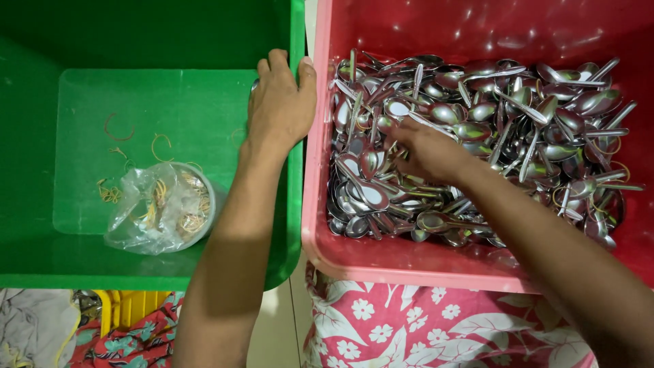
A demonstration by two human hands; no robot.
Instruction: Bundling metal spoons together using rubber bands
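A red plastic tub (315,170) on the right holds a heap of several shiny metal spoons (490,123). My right hand (426,151) reaches into the heap at its left-middle, fingers curled among the spoons; whether it grips one is hidden. My left hand (279,105) rests inside the green plastic tub (41,259) against its right wall, fingers closed, with a sliver of metal showing by the knuckles. On the green tub's floor lies a small round bowl with a clear plastic bag of rubber bands (163,208).
Loose rubber bands (119,129) are scattered on the green tub's floor. Below the tubs lie floral red-and-white cloth (409,327), a yellow plastic object (129,307) and grey cloth (30,327). A pale floor strip runs between the tubs.
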